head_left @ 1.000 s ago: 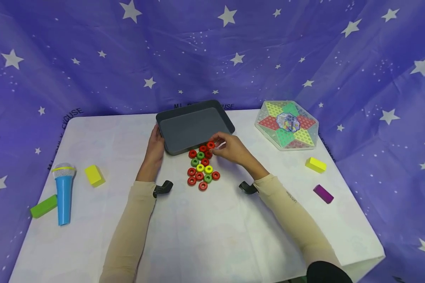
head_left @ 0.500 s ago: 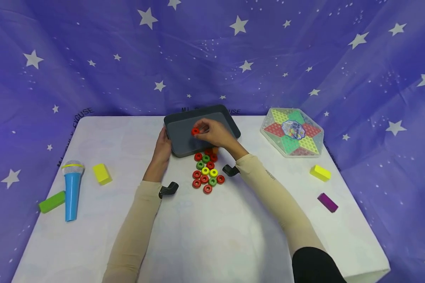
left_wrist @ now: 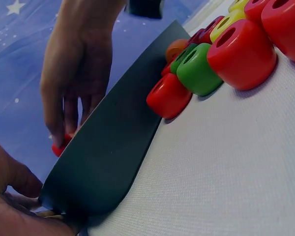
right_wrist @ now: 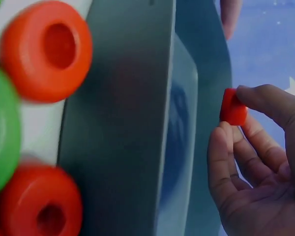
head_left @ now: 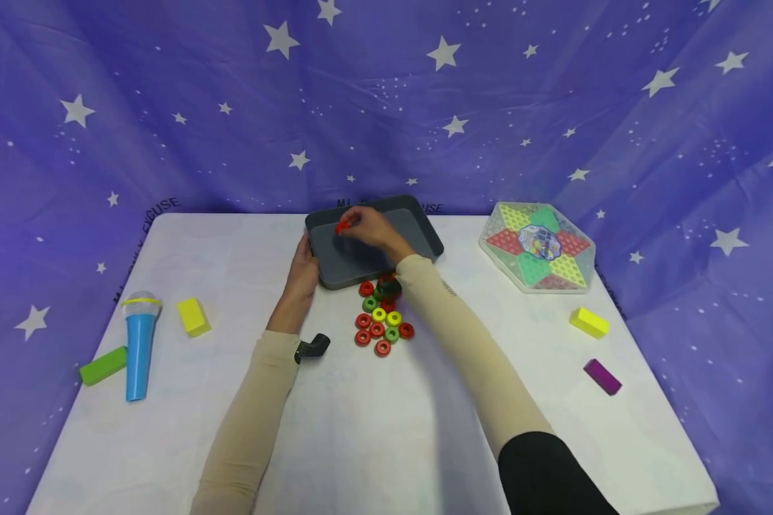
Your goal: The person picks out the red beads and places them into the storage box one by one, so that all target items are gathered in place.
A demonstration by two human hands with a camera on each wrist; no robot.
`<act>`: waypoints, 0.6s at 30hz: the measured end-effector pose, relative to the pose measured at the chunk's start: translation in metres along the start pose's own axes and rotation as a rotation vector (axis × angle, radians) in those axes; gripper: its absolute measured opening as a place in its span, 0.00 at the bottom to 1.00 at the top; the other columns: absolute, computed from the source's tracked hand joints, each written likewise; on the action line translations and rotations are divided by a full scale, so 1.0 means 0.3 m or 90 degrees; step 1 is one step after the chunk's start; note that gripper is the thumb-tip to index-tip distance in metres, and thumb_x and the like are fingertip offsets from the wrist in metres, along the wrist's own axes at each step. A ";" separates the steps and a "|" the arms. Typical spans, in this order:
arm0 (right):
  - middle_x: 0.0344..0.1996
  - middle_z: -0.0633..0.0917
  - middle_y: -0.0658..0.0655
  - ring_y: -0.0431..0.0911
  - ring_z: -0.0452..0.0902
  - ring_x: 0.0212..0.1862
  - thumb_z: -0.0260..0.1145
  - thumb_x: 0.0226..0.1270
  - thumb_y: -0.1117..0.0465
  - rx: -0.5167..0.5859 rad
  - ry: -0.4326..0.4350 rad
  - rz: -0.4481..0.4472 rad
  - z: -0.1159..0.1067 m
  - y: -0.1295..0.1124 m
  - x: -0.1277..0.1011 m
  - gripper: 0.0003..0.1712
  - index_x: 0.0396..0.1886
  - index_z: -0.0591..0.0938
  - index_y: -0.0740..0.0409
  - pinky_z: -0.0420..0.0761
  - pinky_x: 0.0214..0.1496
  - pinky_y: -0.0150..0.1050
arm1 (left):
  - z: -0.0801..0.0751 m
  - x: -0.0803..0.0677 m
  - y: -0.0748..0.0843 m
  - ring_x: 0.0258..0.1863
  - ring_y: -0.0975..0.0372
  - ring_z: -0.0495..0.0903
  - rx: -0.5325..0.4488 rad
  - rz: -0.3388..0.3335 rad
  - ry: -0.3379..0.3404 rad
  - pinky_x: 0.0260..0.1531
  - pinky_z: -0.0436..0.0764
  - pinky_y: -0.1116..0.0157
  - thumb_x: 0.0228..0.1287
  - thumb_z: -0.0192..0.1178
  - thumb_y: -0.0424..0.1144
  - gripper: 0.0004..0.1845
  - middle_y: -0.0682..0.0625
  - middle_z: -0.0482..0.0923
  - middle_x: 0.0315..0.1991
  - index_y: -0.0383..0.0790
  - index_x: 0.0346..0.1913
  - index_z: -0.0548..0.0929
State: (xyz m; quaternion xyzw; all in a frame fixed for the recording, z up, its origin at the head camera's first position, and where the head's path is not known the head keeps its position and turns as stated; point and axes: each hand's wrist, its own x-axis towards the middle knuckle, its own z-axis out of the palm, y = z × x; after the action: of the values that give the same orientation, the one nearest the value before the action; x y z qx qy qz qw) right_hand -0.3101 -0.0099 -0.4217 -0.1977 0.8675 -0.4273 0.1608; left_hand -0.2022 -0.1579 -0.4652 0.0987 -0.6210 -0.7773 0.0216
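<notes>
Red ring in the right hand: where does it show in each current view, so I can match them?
Head: red ring just left of centre, slightly above mid-height, pinched by the right hand.
Left wrist: red ring at the left, below mid-height, partly hidden by the tray's edge.
Right wrist: red ring right of centre, slightly above mid-height.
Shared landmark: the dark gray tray, in all three views.

soft light, faint shadow on table (head_left: 354, 436), green ring (right_wrist: 9, 130) seemingly blurred
</notes>
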 end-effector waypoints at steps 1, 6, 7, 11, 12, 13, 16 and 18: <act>0.37 0.83 0.52 0.45 0.77 0.39 0.72 0.59 0.59 0.009 -0.004 0.007 0.005 0.000 0.010 0.14 0.44 0.82 0.56 0.76 0.42 0.35 | 0.002 -0.001 0.000 0.77 0.56 0.40 0.000 0.003 0.001 0.74 0.44 0.64 0.71 0.34 0.22 0.35 0.43 0.39 0.78 0.38 0.77 0.39; 0.35 0.82 0.55 0.47 0.78 0.37 0.70 0.59 0.63 0.068 -0.017 0.038 0.022 -0.010 0.050 0.14 0.44 0.81 0.62 0.80 0.43 0.39 | 0.003 0.002 0.001 0.77 0.56 0.40 -0.007 0.014 -0.006 0.74 0.44 0.62 0.71 0.34 0.22 0.34 0.42 0.39 0.78 0.37 0.77 0.39; 0.35 0.82 0.56 0.48 0.78 0.37 0.70 0.60 0.63 0.078 -0.018 0.045 0.025 -0.012 0.057 0.14 0.44 0.81 0.63 0.81 0.44 0.41 | 0.003 0.003 0.001 0.77 0.56 0.40 -0.010 0.016 -0.009 0.74 0.43 0.62 0.71 0.33 0.22 0.34 0.42 0.39 0.78 0.37 0.77 0.38; 0.36 0.82 0.57 0.47 0.77 0.37 0.70 0.60 0.64 0.091 -0.018 0.073 0.031 -0.025 0.072 0.14 0.44 0.81 0.65 0.81 0.48 0.45 | 0.002 0.005 -0.002 0.76 0.55 0.40 -0.023 0.027 -0.019 0.74 0.43 0.62 0.71 0.32 0.22 0.34 0.41 0.38 0.78 0.36 0.77 0.37; 0.36 0.82 0.56 0.47 0.77 0.36 0.70 0.60 0.64 0.089 -0.017 0.081 0.033 -0.028 0.074 0.14 0.44 0.81 0.65 0.81 0.48 0.45 | 0.001 0.005 -0.004 0.76 0.55 0.40 -0.023 0.029 -0.019 0.74 0.43 0.62 0.71 0.32 0.22 0.34 0.41 0.38 0.78 0.36 0.77 0.38; 0.35 0.81 0.56 0.46 0.76 0.35 0.70 0.60 0.63 0.085 -0.016 0.088 0.036 -0.031 0.076 0.14 0.44 0.81 0.64 0.80 0.47 0.44 | 0.000 0.005 -0.006 0.76 0.55 0.40 -0.022 0.032 -0.019 0.74 0.43 0.62 0.71 0.32 0.22 0.34 0.41 0.38 0.78 0.35 0.77 0.38; 0.32 0.80 0.53 0.43 0.75 0.33 0.71 0.59 0.62 0.080 -0.012 0.115 0.045 -0.035 0.083 0.13 0.42 0.81 0.63 0.79 0.42 0.38 | -0.004 0.000 -0.009 0.77 0.56 0.40 -0.009 0.024 -0.017 0.74 0.43 0.63 0.71 0.32 0.22 0.34 0.42 0.38 0.78 0.37 0.77 0.38; 0.28 0.79 0.51 0.43 0.74 0.32 0.71 0.59 0.62 0.070 -0.013 0.131 0.053 -0.038 0.086 0.12 0.41 0.81 0.63 0.78 0.39 0.36 | -0.003 -0.016 0.010 0.77 0.56 0.38 -0.006 0.007 -0.019 0.74 0.42 0.63 0.71 0.32 0.22 0.34 0.42 0.37 0.78 0.37 0.77 0.38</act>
State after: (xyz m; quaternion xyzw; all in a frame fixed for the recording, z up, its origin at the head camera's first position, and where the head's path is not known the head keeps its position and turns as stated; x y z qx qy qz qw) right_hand -0.3232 -0.0395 -0.4245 -0.1025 0.8568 -0.4534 0.2232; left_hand -0.1976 -0.1585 -0.4619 0.0836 -0.6184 -0.7812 0.0167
